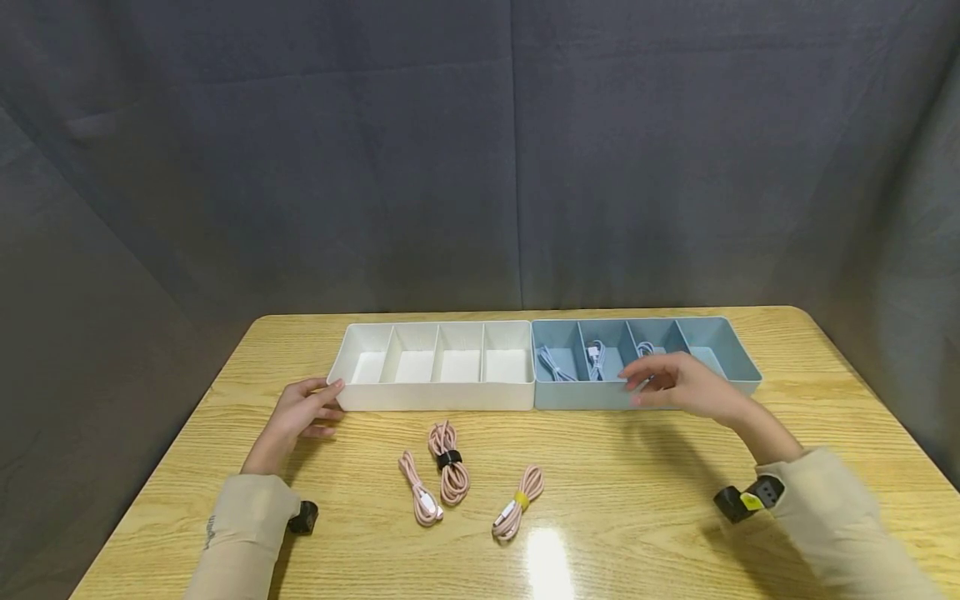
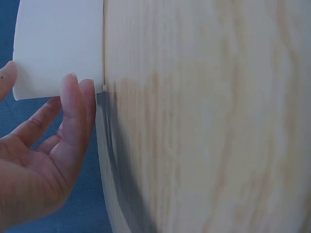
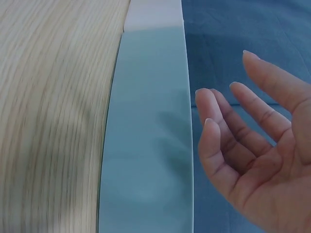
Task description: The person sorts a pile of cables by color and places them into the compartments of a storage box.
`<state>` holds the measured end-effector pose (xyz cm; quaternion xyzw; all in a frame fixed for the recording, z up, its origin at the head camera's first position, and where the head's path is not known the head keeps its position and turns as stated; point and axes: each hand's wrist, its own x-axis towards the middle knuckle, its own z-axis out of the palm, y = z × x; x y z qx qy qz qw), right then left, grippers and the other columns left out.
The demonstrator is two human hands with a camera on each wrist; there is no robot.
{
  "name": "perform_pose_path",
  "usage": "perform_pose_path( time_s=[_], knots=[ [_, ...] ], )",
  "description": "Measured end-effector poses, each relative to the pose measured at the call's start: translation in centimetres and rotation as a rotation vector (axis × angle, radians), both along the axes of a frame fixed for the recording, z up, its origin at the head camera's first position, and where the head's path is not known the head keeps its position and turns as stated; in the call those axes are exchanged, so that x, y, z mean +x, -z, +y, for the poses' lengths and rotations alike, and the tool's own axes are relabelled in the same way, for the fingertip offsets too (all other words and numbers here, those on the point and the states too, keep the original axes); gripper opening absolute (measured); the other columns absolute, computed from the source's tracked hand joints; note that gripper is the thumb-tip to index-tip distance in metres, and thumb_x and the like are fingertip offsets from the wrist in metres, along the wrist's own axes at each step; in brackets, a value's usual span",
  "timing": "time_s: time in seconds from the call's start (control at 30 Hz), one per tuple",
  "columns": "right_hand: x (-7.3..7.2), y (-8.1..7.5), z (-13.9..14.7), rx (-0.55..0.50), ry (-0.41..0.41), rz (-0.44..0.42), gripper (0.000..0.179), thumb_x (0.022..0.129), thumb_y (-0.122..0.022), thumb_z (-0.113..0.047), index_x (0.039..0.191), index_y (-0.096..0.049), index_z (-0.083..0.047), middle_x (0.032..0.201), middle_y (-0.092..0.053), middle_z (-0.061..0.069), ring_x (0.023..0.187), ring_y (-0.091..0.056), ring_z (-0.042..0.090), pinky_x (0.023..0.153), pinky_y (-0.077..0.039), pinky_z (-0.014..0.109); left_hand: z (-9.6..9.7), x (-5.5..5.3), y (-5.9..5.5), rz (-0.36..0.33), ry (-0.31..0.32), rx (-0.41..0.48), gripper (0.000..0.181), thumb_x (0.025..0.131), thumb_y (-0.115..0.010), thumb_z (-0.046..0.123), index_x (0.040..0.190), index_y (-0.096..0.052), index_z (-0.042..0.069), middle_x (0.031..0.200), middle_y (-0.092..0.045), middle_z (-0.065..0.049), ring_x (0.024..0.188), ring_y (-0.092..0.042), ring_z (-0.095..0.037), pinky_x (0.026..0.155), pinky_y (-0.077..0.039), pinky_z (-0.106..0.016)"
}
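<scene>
My left hand touches the left front corner of the white divided box. In the left wrist view its thumb lies at the box's edge, and the fingers reach along the end wall. Above the front rim of the blue divided box hovers my right hand, holding nothing, its fingers loosely bent. Bundled light blue cables lie in that box: one in the leftmost compartment, another in the second, a third in the third, partly hidden by the hand.
Three bundled pink cables lie on the wooden table before the boxes: one at left, one with a black strap, one with a yellow tie. The boxes stand end to end near the back edge, before a dark curtain.
</scene>
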<state>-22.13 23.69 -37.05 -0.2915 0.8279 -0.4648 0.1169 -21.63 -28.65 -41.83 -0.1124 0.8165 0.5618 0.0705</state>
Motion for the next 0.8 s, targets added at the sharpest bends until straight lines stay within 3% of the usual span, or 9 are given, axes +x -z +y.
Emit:
perform_pose_path(
  time_s=[0.27, 0.8],
  knots=[
    [0.2, 0.3, -0.9, -0.008, -0.034, -0.004, 0.041, 0.083, -0.067, -0.011, 0.117, -0.054, 0.008, 0.102, -0.057, 0.027, 0.081, -0.062, 0.016, 0.066, -0.053, 0.029, -0.1, 0.0, 0.0, -0.002, -0.001, 0.009, 0.072, 0.088, -0.055, 0.045, 0.135, -0.033, -0.005, 0.105, -0.058, -0.02, 0.078, -0.063, -0.015, 0.062, -0.056, -0.03],
    [0.8, 0.8, -3.2, 0.013, -0.095, 0.112, 0.037, 0.081, -0.069, -0.01, 0.112, -0.058, 0.006, 0.095, -0.062, 0.018, 0.076, -0.062, 0.013, 0.065, -0.053, 0.028, -0.1, 0.0, 0.0, -0.002, 0.002, 0.013, 0.072, 0.089, -0.055, 0.044, 0.135, -0.033, -0.006, 0.106, -0.057, -0.02, 0.078, -0.062, -0.016, 0.062, -0.056, -0.03]
  ],
)
